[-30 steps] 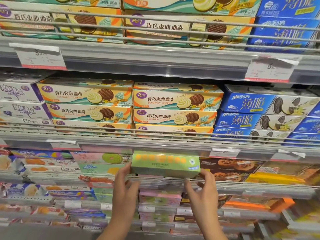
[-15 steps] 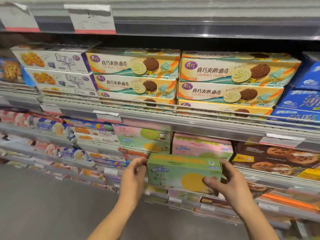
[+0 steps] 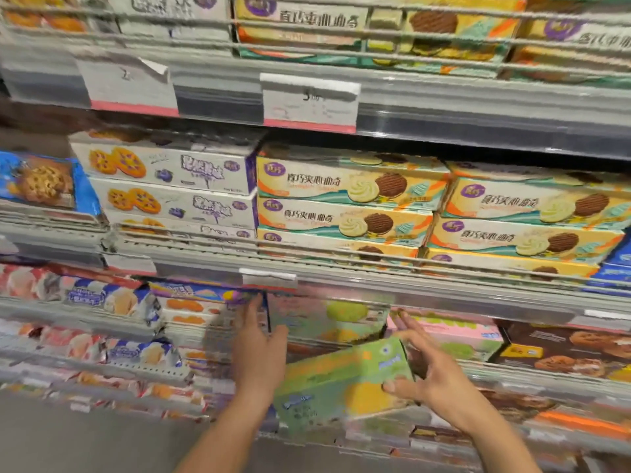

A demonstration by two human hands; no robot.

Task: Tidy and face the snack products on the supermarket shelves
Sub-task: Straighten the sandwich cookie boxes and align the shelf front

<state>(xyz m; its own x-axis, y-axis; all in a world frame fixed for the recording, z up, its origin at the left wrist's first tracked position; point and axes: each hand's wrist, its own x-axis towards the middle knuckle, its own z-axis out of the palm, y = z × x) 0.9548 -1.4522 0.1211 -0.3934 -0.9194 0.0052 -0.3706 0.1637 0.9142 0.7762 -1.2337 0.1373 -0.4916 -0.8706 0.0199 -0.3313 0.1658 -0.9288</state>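
Tilting in front of the lower shelf, the flat green cardboard box (image 3: 345,384) hangs with its right end higher. The right hand (image 3: 432,377) grasps that end, thumb on the printed front, other fingers spread behind. The left hand (image 3: 261,349) is released, fingers straight, resting against the pale green box (image 3: 327,319) that stands on the shelf. Yellow rectangular cookie boxes (image 3: 345,206) are stacked above, behind a thin wire rail (image 3: 341,261).
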